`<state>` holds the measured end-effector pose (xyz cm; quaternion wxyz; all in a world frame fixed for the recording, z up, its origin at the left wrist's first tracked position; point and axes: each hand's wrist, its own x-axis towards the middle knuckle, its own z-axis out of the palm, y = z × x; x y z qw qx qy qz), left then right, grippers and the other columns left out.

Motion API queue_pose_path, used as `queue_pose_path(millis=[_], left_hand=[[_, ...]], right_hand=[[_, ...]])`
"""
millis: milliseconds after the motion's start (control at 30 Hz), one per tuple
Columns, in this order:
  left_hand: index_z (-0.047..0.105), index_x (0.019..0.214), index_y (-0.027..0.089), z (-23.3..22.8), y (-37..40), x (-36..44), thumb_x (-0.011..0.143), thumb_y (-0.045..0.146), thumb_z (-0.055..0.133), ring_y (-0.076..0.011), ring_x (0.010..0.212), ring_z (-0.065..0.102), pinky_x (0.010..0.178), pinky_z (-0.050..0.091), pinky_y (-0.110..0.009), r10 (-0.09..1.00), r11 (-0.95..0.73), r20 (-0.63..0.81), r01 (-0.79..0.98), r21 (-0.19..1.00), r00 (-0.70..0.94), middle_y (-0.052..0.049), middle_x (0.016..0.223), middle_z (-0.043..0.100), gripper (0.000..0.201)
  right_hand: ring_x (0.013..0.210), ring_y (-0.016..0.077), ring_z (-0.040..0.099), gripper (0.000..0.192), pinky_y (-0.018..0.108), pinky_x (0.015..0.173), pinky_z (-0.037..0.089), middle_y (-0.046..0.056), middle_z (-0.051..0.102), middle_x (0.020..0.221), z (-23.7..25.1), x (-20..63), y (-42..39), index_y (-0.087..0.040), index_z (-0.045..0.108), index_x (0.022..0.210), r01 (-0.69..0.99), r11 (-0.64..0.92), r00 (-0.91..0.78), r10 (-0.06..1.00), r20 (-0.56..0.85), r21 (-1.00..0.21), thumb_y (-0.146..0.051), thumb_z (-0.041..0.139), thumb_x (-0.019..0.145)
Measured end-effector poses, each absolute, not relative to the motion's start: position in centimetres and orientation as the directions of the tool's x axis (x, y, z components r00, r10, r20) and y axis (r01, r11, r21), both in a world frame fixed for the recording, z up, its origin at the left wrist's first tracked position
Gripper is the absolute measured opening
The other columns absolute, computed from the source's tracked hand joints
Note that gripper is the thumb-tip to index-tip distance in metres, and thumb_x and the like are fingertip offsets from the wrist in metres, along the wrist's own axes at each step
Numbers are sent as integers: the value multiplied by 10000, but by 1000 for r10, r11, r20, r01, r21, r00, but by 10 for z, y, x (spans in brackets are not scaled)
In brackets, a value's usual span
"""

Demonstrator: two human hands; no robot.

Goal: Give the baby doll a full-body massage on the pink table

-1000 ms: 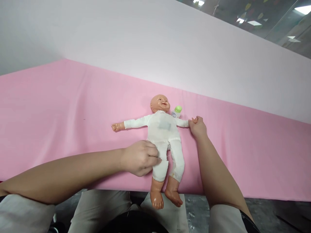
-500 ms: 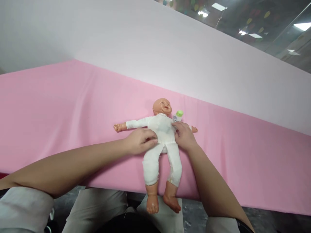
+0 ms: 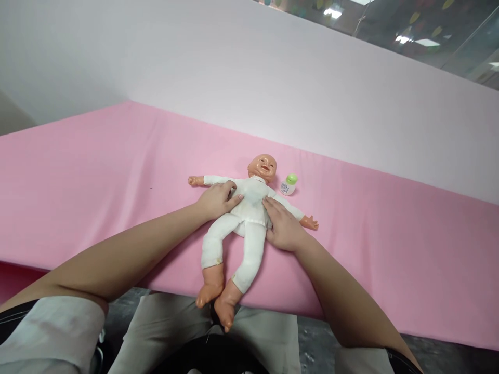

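Note:
A baby doll (image 3: 253, 199) lies on its back, with a cloth body in white and a bare plastic head, hands and feet. Its arms are spread out and its feet stick out past the near table edge. My left hand (image 3: 218, 200) grips the doll's torso on the left, thumb on the chest and fingers curled near the armpit. On the opposite side my right hand (image 3: 284, 223) holds the torso, fingertips on the chest and thumb low by the hip. Just right of the doll's head stands a small clear bottle (image 3: 288, 187) with a green cap.
A pink cover (image 3: 97, 182) spreads over the table, with a few creases. Behind it rises a white wall (image 3: 214, 67), topped by glass (image 3: 390, 36) that shows ceiling lights. My lap (image 3: 163, 322) is below the front edge.
The doll's body has swung round between my hands, its legs shifting left and its right-side arm dropping lower. My left hand has slid up the torso; my right hand has moved down and left.

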<state>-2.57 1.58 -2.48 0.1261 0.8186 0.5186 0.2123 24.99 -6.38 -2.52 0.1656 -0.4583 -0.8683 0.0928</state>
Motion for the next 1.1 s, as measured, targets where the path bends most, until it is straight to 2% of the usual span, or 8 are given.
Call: queue_pose_path(millis=[133, 300, 400, 533, 667, 833, 967, 1100], left_hand=[[475, 1536, 126, -28, 20, -30, 1008, 688, 382, -411, 1240, 630, 1017, 489, -513, 911, -413, 195, 813, 411, 363, -202, 1287, 704, 776], [273, 1679, 103, -37, 27, -30, 984, 771, 341, -520, 1546, 316, 1215, 267, -652, 935, -354, 110, 867, 351, 338, -289, 1654, 401, 966], [151, 1716, 123, -38, 32, -31, 928, 859, 367, -538, 1603, 173, 1246, 186, -675, 952, -296, 32, 881, 370, 306, -290, 1721, 272, 1099], [0, 1722, 112, -35, 36, -36, 779, 927, 564, -562, 1614, 68, 1260, 161, -683, 956, -267, -4, 875, 404, 293, -325, 1743, 149, 1368], [-30, 1724, 165, -30, 36, -37, 667, 888, 739, -587, 1605, -19, 1250, 171, -718, 973, -202, -7, 873, 443, 229, -325, 1752, 74, 1494], [106, 1728, 225, -22, 25, -33, 705, 784, 814, -558, 1615, -66, 1277, 154, -703, 962, -273, 105, 858, 435, 253, -266, 1776, -14, 1364], [314, 1683, 217, -19, 17, -30, 811, 666, 807, -527, 1631, -28, 1294, 153, -684, 905, -415, 247, 847, 333, 346, -233, 1787, 6, 1097], [522, 1569, 240, -18, 13, -28, 941, 496, 726, -451, 1650, 98, 1308, 229, -614, 808, -569, 310, 800, 188, 502, -157, 1797, 123, 708]], right_hand=[[1658, 452, 91, 1191, 671, 1320, 227, 259, 52, 1783, -27, 240, -73, -84, 105, 1710, 758, 560, -544, 826, 150, -335, -227, 757, 724], [1659, 465, 12, 1125, 744, 1297, 154, 124, 28, 1812, -22, 221, -89, -288, 224, 1708, 682, 690, -622, 722, 302, -245, -307, 822, 755], [1654, 440, 135, 981, 709, 1311, 175, 112, 229, 1784, -20, 210, -103, -324, 376, 1651, 524, 835, -762, 547, 347, -167, -293, 807, 771], [1542, 338, 449, 538, 608, 1302, 323, 89, 601, 1561, -21, 199, -115, -324, 623, 1436, 337, 939, -844, 335, 419, -72, -266, 699, 907], [1348, 247, 648, 377, 513, 1201, 499, 48, 721, 1381, -18, 202, -113, -352, 655, 1316, 340, 940, -765, 300, 570, -37, -193, 609, 978], [1323, 288, 652, 582, 540, 1062, 596, 79, 639, 1460, -12, 222, -98, -407, 503, 1454, 497, 864, -486, 355, 799, -81, -148, 628, 949], [1266, 346, 653, 463, 605, 1041, 575, 99, 641, 1415, -15, 235, -81, -384, 552, 1387, 672, 734, -336, 420, 843, -98, -256, 646, 953], [1173, 321, 669, 417, 561, 998, 584, 112, 671, 1307, -20, 240, -68, -338, 613, 1340, 739, 660, -294, 498, 816, -136, -174, 586, 958]])
